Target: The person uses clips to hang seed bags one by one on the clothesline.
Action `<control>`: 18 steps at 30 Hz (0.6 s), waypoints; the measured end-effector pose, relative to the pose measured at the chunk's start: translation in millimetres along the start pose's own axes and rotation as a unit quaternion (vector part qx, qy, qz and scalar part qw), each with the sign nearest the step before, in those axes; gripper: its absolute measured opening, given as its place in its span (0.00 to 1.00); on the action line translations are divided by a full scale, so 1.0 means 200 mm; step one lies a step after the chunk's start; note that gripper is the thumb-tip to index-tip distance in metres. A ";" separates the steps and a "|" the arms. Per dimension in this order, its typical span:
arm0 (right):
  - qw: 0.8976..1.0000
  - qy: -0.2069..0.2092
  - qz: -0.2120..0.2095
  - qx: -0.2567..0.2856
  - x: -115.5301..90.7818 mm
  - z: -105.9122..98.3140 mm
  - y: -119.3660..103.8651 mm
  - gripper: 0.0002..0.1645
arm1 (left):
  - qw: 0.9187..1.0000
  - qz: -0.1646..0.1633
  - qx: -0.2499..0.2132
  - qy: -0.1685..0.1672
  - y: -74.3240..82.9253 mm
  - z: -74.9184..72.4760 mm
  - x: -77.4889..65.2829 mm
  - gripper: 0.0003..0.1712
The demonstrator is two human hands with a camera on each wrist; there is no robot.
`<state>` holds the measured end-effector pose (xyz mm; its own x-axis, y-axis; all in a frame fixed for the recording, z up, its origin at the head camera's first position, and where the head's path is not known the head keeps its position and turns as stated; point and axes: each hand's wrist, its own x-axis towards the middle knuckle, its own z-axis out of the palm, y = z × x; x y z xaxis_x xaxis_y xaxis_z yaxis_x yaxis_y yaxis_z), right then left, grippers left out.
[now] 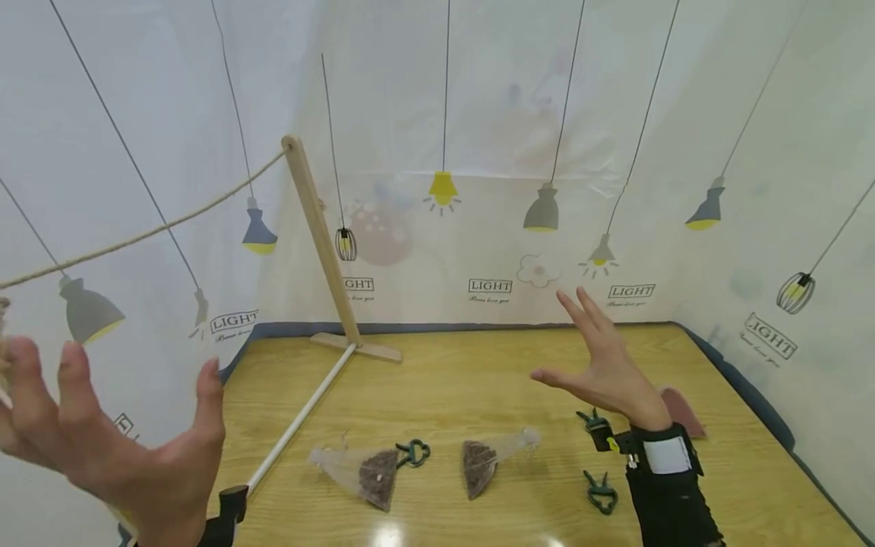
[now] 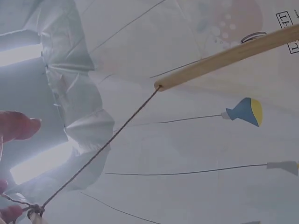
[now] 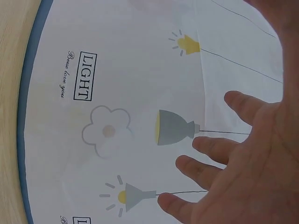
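Observation:
My left hand [image 1: 137,456] is raised with fingers and thumb spread, holding nothing. In the left wrist view its fingertips [image 2: 18,128] show at the left edge, close to a knot [image 2: 35,211] of the twine [image 2: 100,151]. My right hand [image 1: 608,372] hovers over the table, fingers apart and nothing in it. Below the hands lie two clear mesh pouches, the left pouch [image 1: 377,477] and the right pouch [image 1: 478,465], each with dark grains at its wide end. Green plastic clips lie about: one clip [image 1: 413,453] beside the left pouch, another clip [image 1: 601,492] below my right wrist.
A wooden post [image 1: 321,243] on a crosspiece stands at the back left, the twine running from its top toward the left edge. A white rod [image 1: 301,418] joins its base. One more green clip [image 1: 593,422] and a pink item [image 1: 682,410] lie near my right wrist.

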<state>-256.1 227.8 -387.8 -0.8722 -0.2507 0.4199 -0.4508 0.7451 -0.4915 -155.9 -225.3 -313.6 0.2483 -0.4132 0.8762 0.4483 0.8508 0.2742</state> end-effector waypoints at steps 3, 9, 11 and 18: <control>1.000 -0.012 0.005 0.010 0.00 0.01 -0.02 0.69 | 0.998 -0.048 0.036 0.000 -0.01 -0.05 0.03 0.41; 1.000 -0.008 -0.011 0.004 -0.01 0.05 -0.04 0.70 | 0.983 -0.119 0.130 -0.054 -0.05 -0.14 0.05 0.44; 1.000 -0.008 -0.015 0.001 -0.02 0.07 -0.04 0.71 | 0.976 -0.128 0.163 -0.060 -0.09 -0.16 0.04 0.45; 1.000 -0.013 -0.006 0.010 -0.02 0.08 -0.06 0.71 | 0.947 -0.229 0.207 -0.083 -0.26 -0.19 0.02 0.35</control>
<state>-249.3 210.1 -395.5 -0.8711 -0.2752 0.4068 -0.4649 0.7290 -0.5023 -145.9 -283.9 -338.8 -0.0456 -0.7421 0.6687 0.0918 0.6635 0.7426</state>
